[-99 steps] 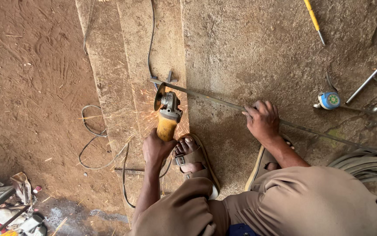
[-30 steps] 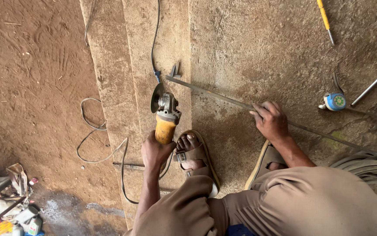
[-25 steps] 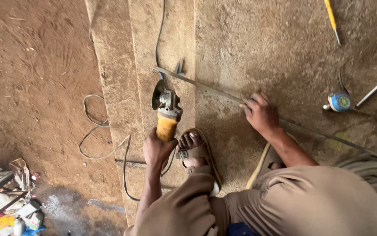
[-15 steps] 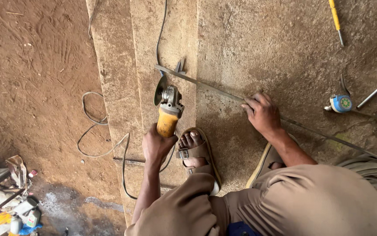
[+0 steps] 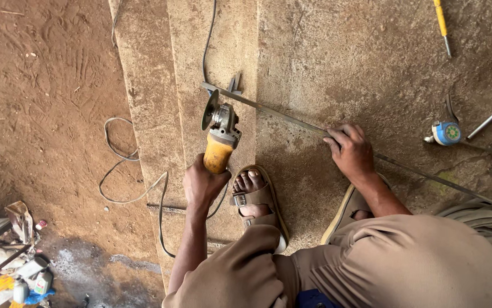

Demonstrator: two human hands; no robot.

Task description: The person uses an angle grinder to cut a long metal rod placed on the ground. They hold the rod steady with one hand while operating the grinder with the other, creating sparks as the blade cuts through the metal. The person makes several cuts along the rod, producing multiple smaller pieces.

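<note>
From the head view, much was cut off or unclear. The person's body below the knees filled the lower edge, and the right foot hid under the leg with only the edge of a sandal showing. The far end of the thin metal rod [image 5: 291,117] ran out of sight under a coil of grey hose [image 5: 486,222] at the right, and the clutter of bottles and scraps [image 5: 12,268] in the lower left corner was too small to sort out.

The left hand [image 5: 200,185] was clenched around the yellow handle of an angle grinder [image 5: 218,134], whose round disc stood on edge right at the near end of the rod. The right hand [image 5: 350,153] pressed down on the rod, fingers curled over it, pinning it to the ground. The rod was straight, dull grey and narrow, lying slantwise across the concrete. A brown strapped sandal [image 5: 257,202] sat on the left foot just beside the grinder hand. A black cable [image 5: 137,171] looped loosely over the dirt.

The ground was rough, stained concrete in long slabs, with packed reddish earth marked by footprints to the left. A blue tape measure [image 5: 446,132] and a yellow-handled screwdriver [image 5: 441,23] lay well apart to the right.
</note>
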